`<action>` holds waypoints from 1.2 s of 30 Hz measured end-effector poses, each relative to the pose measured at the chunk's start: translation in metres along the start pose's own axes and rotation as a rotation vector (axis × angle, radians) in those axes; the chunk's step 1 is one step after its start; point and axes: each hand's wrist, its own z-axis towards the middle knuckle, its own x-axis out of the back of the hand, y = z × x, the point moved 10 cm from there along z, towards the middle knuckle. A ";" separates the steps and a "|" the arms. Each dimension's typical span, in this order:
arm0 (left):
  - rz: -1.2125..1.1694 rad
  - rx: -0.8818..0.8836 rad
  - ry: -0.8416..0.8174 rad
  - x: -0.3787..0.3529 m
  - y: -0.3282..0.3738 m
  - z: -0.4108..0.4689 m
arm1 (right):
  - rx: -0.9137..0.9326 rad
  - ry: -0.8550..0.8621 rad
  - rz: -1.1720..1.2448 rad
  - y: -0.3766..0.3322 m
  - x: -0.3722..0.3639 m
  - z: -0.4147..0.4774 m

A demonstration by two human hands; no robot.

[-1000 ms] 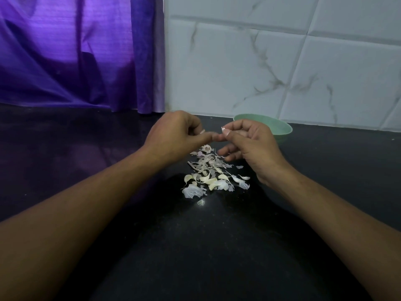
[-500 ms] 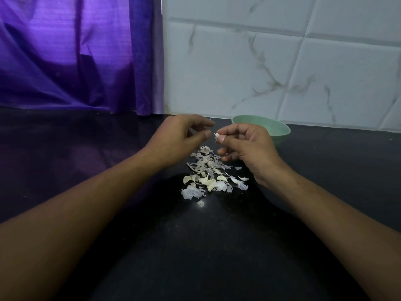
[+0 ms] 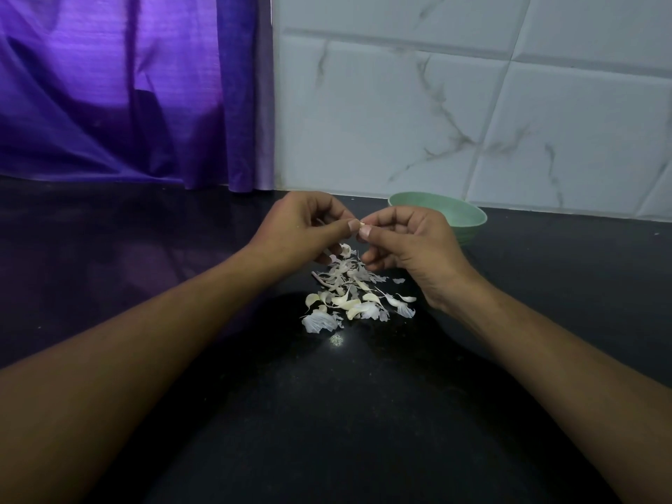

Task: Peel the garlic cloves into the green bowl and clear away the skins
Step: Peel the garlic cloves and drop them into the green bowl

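Observation:
A small pale garlic clove (image 3: 361, 224) is pinched between the fingertips of both hands, held above the counter. My left hand (image 3: 302, 227) grips it from the left with thumb and curled fingers. My right hand (image 3: 411, 245) pinches it from the right. Under the hands lies a heap of white garlic skins and several cloves (image 3: 351, 296) on the black counter. The green bowl (image 3: 458, 216) stands behind my right hand by the wall; its inside is hidden.
The black counter (image 3: 327, 412) stretches wide around the heap. A purple curtain (image 3: 127, 89) hangs at the back left. White marbled tiles (image 3: 454, 103) form the back wall right behind the bowl.
My left hand had come off the clove and opened half a second ago; now its fingertips meet my right hand's again on the clove. Both hands sit slightly higher.

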 end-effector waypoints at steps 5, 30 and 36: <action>-0.061 0.040 0.015 0.002 -0.001 0.000 | -0.031 -0.013 0.061 0.002 -0.001 0.000; -0.056 0.030 -0.161 -0.017 0.007 -0.005 | -0.240 -0.144 0.353 0.015 -0.013 -0.001; -0.026 0.038 -0.160 -0.017 0.004 -0.005 | -0.184 -0.101 0.307 0.012 -0.012 -0.001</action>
